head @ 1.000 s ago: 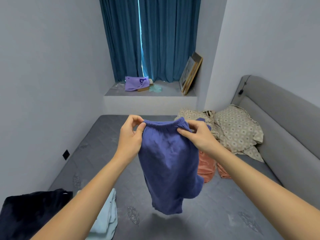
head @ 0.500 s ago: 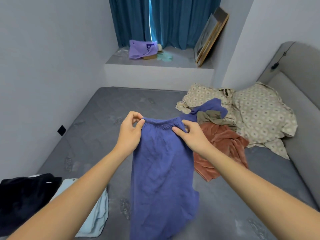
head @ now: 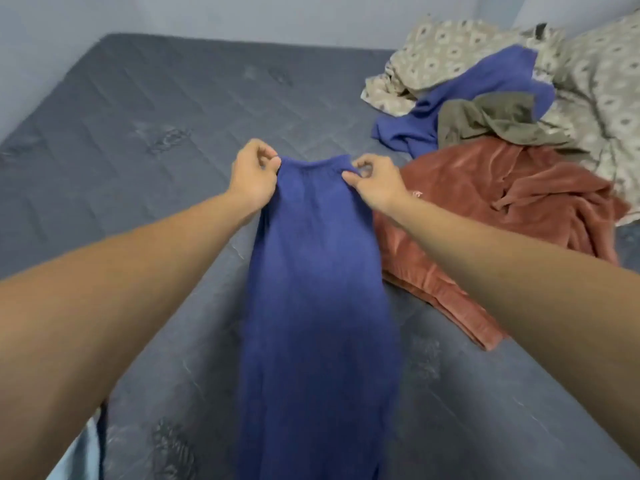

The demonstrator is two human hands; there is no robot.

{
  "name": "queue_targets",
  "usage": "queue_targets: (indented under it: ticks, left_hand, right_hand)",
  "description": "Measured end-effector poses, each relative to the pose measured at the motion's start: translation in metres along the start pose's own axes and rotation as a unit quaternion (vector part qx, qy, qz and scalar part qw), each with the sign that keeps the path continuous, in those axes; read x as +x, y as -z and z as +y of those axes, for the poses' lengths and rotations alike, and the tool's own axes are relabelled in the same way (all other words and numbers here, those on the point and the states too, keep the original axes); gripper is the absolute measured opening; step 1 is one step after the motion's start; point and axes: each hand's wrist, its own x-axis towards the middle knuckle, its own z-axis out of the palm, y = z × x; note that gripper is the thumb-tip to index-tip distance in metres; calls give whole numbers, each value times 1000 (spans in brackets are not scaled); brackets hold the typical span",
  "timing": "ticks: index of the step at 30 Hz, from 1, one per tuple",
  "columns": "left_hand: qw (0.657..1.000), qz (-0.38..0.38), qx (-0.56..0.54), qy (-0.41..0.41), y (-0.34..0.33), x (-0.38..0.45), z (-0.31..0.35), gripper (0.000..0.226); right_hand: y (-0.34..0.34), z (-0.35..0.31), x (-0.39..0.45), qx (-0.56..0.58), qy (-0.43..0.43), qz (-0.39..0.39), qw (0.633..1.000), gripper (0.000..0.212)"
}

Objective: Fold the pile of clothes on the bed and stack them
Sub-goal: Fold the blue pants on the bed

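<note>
Blue pants (head: 318, 306), blurry lower down, stretch down center frame over the bed (head: 138, 133). Left hand (head: 254, 176) and right hand (head: 375, 183) pinch the waistband corners. Clothes pile (head: 502, 161) sits upper right.

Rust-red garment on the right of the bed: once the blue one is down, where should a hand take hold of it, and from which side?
Probably the long straight edge of the rust-red garment nearest the person, approached from the near side over bare mattress. That edge lies flat and exposed, while its far side is tucked under the olive garment and the rest of the pile.
</note>
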Motion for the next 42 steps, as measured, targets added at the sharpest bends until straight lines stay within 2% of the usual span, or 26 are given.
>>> queue_targets:
  ticks: [1,4,6,9,11,15,19,23,26,29,33,36,38,42]
  left_hand:
    - [1000,-4,11,8,-13,8,-26,9]
    - [995,-44,48,76,-40,-19,-110,39]
    - [990,-74,62,107,-42,-69,-156,49]
    - [989,-46,108,88,-33,-149,-191,52]
    - [992,-29,89,88,-23,-197,-196,53]
    - [986,-68,80,126,1,-298,-198,59]
    - [976,-85,76,185,22,-382,-207,65]
    - [971,-96,30,216,36,-445,-220,60]
    - [967,-101,0,235,42,-478,-225,57]
    - [963,-120,-20,240,42,-514,-233,45]
    - [955,-164,-33,247,42,-550,-233,51]
    - [951,-199,-18,237,46,-562,-237,32]
    - [953,-204,-28,224,52,-569,-242,21]
    - [953,-181,-104,221,70,-590,-251,42]
  right_hand:
    - [-16,19,8,-20,-2,11,1000,19]
    - [-59,77,-18,-113,20,1,993,46]
    - [-82,113,-70,-180,28,-22,983,54]
    - [-103,145,-164,-245,18,-26,969,68]
    - [-113,154,-223,-243,-7,-18,970,74]
    - [-120,158,-321,-217,-92,21,972,85]
    - [-125,153,-399,-183,-184,48,965,99]
    - [-136,152,-461,-148,-237,79,957,107]
    - [-143,152,-499,-34,-242,77,967,99]
    - [-146,149,-530,84,-265,60,959,88]
    - [-149,147,-560,147,-313,10,938,59]
    - [-151,151,-583,194,-338,-27,921,34]
    - [-149,155,-597,222,-340,-49,913,25]
    - [-146,158,-620,258,-340,-56,903,15]
